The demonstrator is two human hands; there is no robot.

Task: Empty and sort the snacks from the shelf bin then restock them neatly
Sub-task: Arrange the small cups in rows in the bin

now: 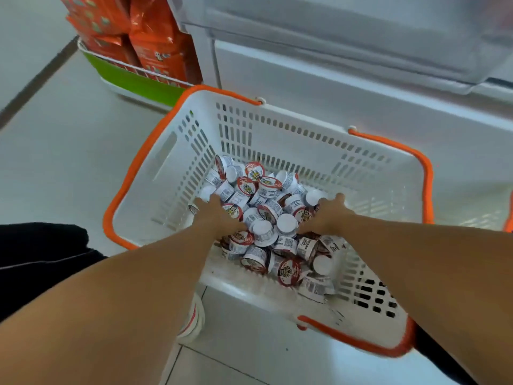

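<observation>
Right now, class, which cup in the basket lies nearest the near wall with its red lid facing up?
The snack cup at the pile's near edge: its red printed lid faces the camera, while neighbours show white bases or sides.

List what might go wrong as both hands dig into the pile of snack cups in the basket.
1. The snack cups lie in a loose heap, tipped every way; a scoop by the left hand and right hand may drop some.
2. Cups by the near wall of the basket sit close to its rim and could spill onto the floor.
3. The foil lids face all directions, so a hard squeeze might dent or peel one.
</observation>
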